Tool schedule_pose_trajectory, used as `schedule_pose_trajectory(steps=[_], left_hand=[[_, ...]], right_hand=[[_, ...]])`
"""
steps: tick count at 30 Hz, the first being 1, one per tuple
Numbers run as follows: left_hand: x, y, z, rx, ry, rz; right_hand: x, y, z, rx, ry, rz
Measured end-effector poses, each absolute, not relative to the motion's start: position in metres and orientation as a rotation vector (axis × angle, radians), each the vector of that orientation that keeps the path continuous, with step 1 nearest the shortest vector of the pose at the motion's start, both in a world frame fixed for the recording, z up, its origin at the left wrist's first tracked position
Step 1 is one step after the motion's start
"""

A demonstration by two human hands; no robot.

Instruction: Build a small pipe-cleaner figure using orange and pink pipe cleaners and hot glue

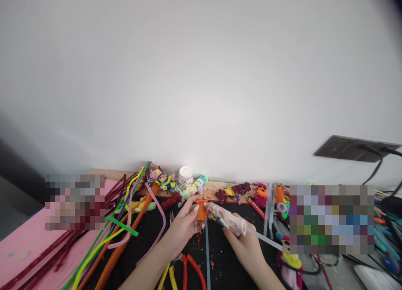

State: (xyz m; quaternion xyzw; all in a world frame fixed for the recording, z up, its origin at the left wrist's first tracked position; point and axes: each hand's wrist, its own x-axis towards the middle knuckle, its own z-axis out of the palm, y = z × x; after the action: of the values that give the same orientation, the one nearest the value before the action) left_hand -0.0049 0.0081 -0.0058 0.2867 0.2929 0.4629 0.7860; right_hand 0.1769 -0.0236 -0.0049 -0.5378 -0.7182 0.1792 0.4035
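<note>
The left hand point(184, 225) pinches an orange pipe-cleaner figure point(201, 211) while the right hand point(246, 244) grips a glue gun point(230, 221), nozzle touching it; hot glue could likely burn the nearby fingertips.

Left hand point(184, 225): pinching small orange pipe-cleaner piece point(201, 211)
Right hand point(248, 244): gripping glue gun point(230, 221), nozzle at orange piece
Near wrists: red-handled pliers point(190, 271)
Left side: loose pipe cleaners point(119, 235)

Around the hands point(216, 233) the dark surface point(147, 231) is crowded, with pipe cleaners point(119, 235) blocking nine o'clock, finished craft figures point(232, 192) lining twelve, pliers point(185, 273) at six, and bare room only between them.
</note>
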Motion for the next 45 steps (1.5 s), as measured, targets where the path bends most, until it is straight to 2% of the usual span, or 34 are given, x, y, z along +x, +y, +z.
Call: schedule_pose_trajectory(steps=[45], left_hand=[[-0.008,0.0084,-0.006,0.62,0.633,1.015]], right_hand=[[0.1787,-0.0221,-0.0053,-1.424,-1.777,0.461]])
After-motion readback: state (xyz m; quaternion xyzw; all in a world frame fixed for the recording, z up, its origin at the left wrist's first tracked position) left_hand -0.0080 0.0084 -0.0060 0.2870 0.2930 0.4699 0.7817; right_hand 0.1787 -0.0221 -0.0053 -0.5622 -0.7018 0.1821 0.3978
